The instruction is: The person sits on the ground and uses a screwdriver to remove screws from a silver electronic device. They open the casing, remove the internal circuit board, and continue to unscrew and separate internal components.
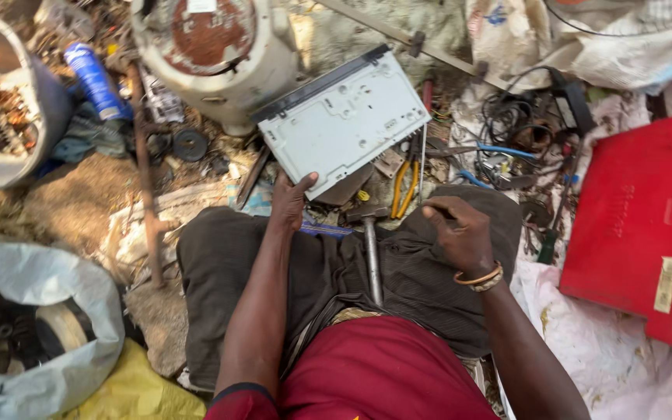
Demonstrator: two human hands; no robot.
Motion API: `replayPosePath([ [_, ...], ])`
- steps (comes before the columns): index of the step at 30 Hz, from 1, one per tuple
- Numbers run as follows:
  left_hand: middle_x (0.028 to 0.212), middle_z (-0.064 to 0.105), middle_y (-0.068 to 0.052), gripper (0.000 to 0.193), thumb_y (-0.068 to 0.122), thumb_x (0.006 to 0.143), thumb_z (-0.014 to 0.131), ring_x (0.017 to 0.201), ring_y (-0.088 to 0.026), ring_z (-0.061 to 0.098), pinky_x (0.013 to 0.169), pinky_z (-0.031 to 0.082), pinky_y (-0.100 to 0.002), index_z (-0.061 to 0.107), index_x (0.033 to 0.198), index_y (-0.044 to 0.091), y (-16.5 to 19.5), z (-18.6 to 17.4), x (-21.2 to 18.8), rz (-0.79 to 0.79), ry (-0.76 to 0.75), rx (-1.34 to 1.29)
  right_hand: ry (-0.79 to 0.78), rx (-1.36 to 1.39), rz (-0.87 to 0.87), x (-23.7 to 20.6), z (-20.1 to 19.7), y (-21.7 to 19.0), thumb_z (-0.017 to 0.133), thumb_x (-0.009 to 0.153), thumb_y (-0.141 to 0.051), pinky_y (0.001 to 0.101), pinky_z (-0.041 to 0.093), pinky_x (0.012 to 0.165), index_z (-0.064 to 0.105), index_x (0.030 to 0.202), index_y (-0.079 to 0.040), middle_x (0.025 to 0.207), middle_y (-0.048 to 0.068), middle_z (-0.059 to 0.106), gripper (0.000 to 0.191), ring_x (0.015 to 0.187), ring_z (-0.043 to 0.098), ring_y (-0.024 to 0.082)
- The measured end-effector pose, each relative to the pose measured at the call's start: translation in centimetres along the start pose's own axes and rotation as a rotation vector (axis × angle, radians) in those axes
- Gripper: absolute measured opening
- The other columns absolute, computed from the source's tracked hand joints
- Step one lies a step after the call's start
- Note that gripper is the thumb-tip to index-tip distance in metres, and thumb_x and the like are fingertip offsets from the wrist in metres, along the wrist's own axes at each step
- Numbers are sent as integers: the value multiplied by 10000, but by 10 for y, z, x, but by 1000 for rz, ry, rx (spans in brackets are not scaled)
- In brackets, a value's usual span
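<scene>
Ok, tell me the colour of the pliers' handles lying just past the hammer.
Yellow-orange handles on the pliers, beyond the hammer; seen in the head view.

The person's left arm reaches straight forward, the left hand (289, 201) at full stretch with thumb spread from the fingers. The right arm bends inward at the elbow; the right hand (460, 233) is curled, apparently pinching, fingertips partly hidden.

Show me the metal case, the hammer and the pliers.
Metal case (344, 120), head view, middle of its flat grey panel.
Hammer (372, 260), head view, on the handle between the knees.
Pliers (404, 190), head view, on the yellow handles.
</scene>
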State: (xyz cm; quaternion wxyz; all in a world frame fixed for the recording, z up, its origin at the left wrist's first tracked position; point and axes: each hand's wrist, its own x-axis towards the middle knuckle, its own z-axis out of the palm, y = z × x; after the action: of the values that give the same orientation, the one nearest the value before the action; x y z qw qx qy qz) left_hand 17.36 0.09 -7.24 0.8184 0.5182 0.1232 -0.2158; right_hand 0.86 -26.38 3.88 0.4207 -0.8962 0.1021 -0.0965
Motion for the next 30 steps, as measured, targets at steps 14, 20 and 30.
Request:
replayPosePath([
  [14,1273,648,-255,1021,363,716,900,1233,-366,645,1089,517,-490,351,1493,-7,6,-16,1,-113,196,29,-251,75,182,-7,60,13,745,926,-202,327,604,824,750,1163,-66,1102,96,775,273,967,740,179],
  [20,1317,633,-258,1049,324,680,910,1218,-388,655,1045,566,-523,388,1510,-49,20,-16,13,-40,128,-24,-298,54,222,-23,60,3,736,918,-227,325,609,745,780,1128,-95,1039,89,804,251,871,759,188],
  [30,1405,602,-213,1057,299,774,866,1271,-321,622,1086,516,-493,240,1600,94,11,-8,-18,218,-7,376,-27,228,469,10,51,25,647,946,-362,408,580,978,681,1277,-61,1244,162,735,448,1163,693,281],
])
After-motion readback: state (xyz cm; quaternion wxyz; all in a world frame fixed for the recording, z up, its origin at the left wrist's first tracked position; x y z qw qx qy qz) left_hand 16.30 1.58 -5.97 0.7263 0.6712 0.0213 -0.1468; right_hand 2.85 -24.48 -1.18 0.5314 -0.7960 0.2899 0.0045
